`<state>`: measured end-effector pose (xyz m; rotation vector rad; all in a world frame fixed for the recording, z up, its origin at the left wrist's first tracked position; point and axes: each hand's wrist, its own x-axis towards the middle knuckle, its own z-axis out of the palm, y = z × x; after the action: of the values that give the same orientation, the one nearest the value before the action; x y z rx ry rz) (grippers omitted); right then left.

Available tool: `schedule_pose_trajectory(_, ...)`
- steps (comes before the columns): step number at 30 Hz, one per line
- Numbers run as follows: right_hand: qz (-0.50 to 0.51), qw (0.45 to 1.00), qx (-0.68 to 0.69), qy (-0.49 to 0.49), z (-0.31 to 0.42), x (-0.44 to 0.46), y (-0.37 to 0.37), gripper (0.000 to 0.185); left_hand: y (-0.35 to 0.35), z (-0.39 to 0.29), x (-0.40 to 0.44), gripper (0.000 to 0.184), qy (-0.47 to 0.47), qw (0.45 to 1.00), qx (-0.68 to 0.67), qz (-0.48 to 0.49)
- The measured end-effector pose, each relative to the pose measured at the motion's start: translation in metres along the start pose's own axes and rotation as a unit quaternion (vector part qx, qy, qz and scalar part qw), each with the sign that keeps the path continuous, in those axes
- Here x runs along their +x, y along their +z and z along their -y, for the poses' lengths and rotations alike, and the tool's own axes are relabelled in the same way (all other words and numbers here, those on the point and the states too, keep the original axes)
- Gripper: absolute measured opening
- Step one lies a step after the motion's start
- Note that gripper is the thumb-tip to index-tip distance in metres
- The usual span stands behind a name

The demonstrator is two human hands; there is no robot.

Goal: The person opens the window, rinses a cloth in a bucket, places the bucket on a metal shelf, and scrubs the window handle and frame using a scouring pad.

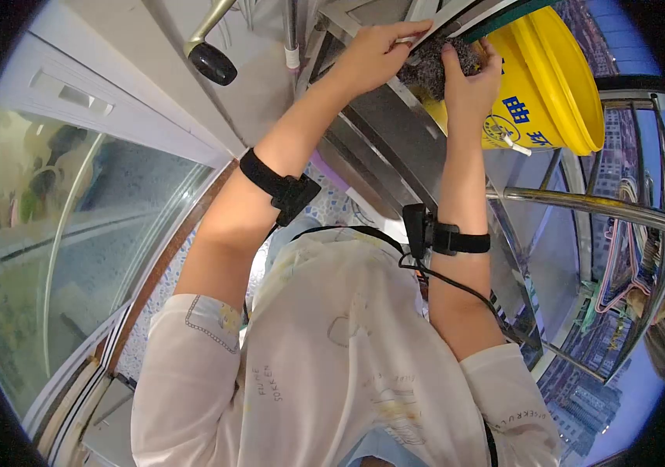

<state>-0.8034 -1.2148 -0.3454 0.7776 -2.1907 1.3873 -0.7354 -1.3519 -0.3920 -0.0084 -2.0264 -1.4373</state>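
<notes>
At the upper middle, my right hand [474, 86] is closed around a dark grey, fuzzy scouring pad [431, 71], with the thumb over its near side. My left hand [379, 58] is beside the pad to its left, its index finger stretched out along a metal frame edge [449, 17]. The other fingers of that hand are curled, and nothing shows in them. A yellow bucket [550, 86] with blue lettering stands just right of my right hand. What lies under the pad is hidden.
A glass-panelled door [60, 233] fills the left side. A lever handle [212, 62] hangs at the upper left. Right of my arms runs a metal rail [589, 202], with clothes hangers [620, 265] beyond it. Metal framing [387, 148] crosses between my forearms.
</notes>
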Motion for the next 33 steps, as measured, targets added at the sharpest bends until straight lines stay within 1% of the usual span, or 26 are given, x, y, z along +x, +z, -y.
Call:
schedule_pose_trajectory(1, 0.000, 1.000, -0.001, 0.002, -0.005, 0.001, 0.001, 0.061, 0.001, 0.001, 0.000, 0.048, 0.000, 1.000, -0.003, 0.000)
schedule_pose_trajectory(3, -0.008, 0.999, 0.023, -0.036, -0.015, 0.005, 0.003, 0.063, 0.002, 0.002, 0.001, 0.048, -0.001, 1.000, -0.006, 0.000)
schedule_pose_trajectory(4, -0.008, 0.999, 0.023, -0.035, -0.013, 0.006, 0.003, 0.063, 0.003, 0.003, 0.001, 0.047, 0.020, 0.999, -0.015, -0.024)
schedule_pose_trajectory(5, -0.008, 0.998, 0.008, -0.056, -0.012, 0.007, 0.002, 0.063, 0.004, 0.004, 0.000, 0.046, 0.040, 0.998, -0.024, -0.048)
schedule_pose_trajectory(6, -0.008, 0.997, -0.006, -0.077, -0.010, 0.008, 0.000, 0.063, 0.005, 0.005, 0.000, 0.046, 0.039, 0.998, -0.024, -0.048)
schedule_pose_trajectory(9, -0.008, 0.996, -0.037, -0.087, -0.002, 0.009, -0.003, 0.060, 0.005, 0.004, 0.001, 0.044, 0.050, 0.996, -0.042, -0.057)
schedule_pose_trajectory(10, -0.008, 0.996, -0.036, -0.086, -0.003, 0.009, -0.002, 0.060, 0.004, 0.001, 0.000, 0.043, 0.041, 0.997, -0.031, -0.056)
schedule_pose_trajectory(12, -0.036, 0.991, -0.092, -0.089, -0.006, 0.012, 0.002, 0.070, 0.002, -0.005, 0.000, 0.042, 0.031, 0.998, -0.020, -0.053)
schedule_pose_trajectory(13, -0.036, 0.991, -0.092, -0.087, -0.011, 0.015, 0.003, 0.070, 0.001, -0.006, 0.000, 0.042, 0.028, 0.999, -0.013, -0.045)
schedule_pose_trajectory(15, -0.032, 0.998, -0.061, -0.016, -0.021, 0.021, 0.006, 0.071, -0.001, -0.009, 0.000, 0.042, 0.024, 0.999, -0.006, -0.034)
schedule_pose_trajectory(17, -0.016, 0.997, -0.075, -0.005, -0.018, 0.022, 0.006, 0.069, -0.005, -0.012, -0.003, 0.042, -0.017, 1.000, 0.014, 0.004)
schedule_pose_trajectory(19, 0.000, 0.996, -0.092, 0.009, -0.013, 0.019, 0.008, 0.067, -0.007, -0.011, -0.004, 0.044, -0.015, 1.000, -0.003, 0.012)
schedule_pose_trajectory(21, -0.020, 0.996, -0.078, -0.037, -0.006, 0.013, 0.012, 0.063, -0.006, -0.011, -0.006, 0.047, -0.005, 0.999, -0.034, 0.009)
schedule_pose_trajectory(22, -0.023, 0.996, -0.080, -0.032, -0.004, 0.015, 0.010, 0.063, -0.005, -0.009, -0.006, 0.047, -0.005, 0.999, -0.034, 0.015)
schedule_pose_trajectory(24, 0.031, 0.997, -0.065, 0.011, 0.000, 0.020, 0.008, 0.063, -0.004, -0.007, -0.006, 0.047, 0.022, 0.999, -0.028, 0.009)
schedule_pose_trajectory(25, 0.031, 0.999, -0.026, 0.018, 0.000, 0.019, 0.008, 0.063, -0.004, -0.009, -0.007, 0.047, 0.023, 0.999, -0.027, 0.010)
schedule_pose_trajectory(26, 0.030, 0.999, -0.025, 0.019, -0.001, 0.018, 0.008, 0.063, -0.005, -0.010, -0.007, 0.048, 0.000, 0.999, -0.032, 0.017)
schedule_pose_trajectory(27, 0.009, 0.998, -0.053, -0.016, -0.003, 0.018, 0.008, 0.056, -0.006, -0.013, -0.008, 0.048, -0.023, 0.999, -0.037, 0.023)
schedule_pose_trajectory(28, -0.011, 0.995, -0.080, -0.050, -0.007, 0.018, 0.009, 0.049, -0.005, -0.013, -0.008, 0.048, -0.022, 0.999, -0.037, 0.023)
schedule_pose_trajectory(29, -0.012, 0.995, -0.081, -0.051, -0.021, 0.023, 0.006, 0.049, -0.005, -0.012, -0.006, 0.049, -0.025, 0.998, -0.046, 0.032)
schedule_pose_trajectory(31, 0.020, 0.983, -0.171, -0.068, -0.053, 0.033, -0.003, 0.060, -0.003, -0.010, -0.007, 0.049, -0.026, 0.997, -0.055, 0.039)
schedule_pose_trajectory(32, 0.019, 0.983, -0.170, -0.071, -0.050, 0.023, -0.007, 0.060, -0.002, -0.009, -0.007, 0.049, -0.005, 0.997, -0.075, 0.033)
schedule_pose_trajectory(33, 0.012, 0.990, -0.139, -0.036, -0.049, 0.009, -0.014, 0.056, -0.001, -0.007, -0.007, 0.048, 0.017, 0.995, -0.093, 0.025)
